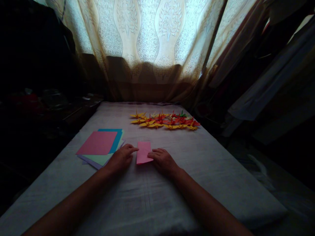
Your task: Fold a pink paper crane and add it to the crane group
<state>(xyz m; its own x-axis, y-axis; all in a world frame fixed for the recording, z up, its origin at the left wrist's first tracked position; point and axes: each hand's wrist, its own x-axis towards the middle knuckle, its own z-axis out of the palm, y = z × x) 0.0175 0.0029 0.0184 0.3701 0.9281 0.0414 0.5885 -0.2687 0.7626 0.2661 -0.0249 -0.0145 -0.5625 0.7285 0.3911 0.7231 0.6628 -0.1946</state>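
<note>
A pink sheet of origami paper [143, 154], folded into a narrow upright rectangle, lies on the cloth in front of me. My left hand [122, 156] is at its left edge, the index finger stretched out to touch it and the other fingers loosely bent. At the right edge, my right hand [163, 160] has its fingers over the paper and appears to pinch the border; the thumb is mostly hidden. The paper's lower right corner lifts slightly. Left of my left hand sits a loose stack of square sheets, with a pink sheet [98, 143] above a blue sheet [116, 144].
Several folded paper cranes [159, 120], yellow, red and green, stand in rows toward the back of the cloth-covered table [206, 190]. A patterned curtain [150, 42] hangs behind. Hanging clothes [261, 85] are at the right, and dark cluttered items at the left.
</note>
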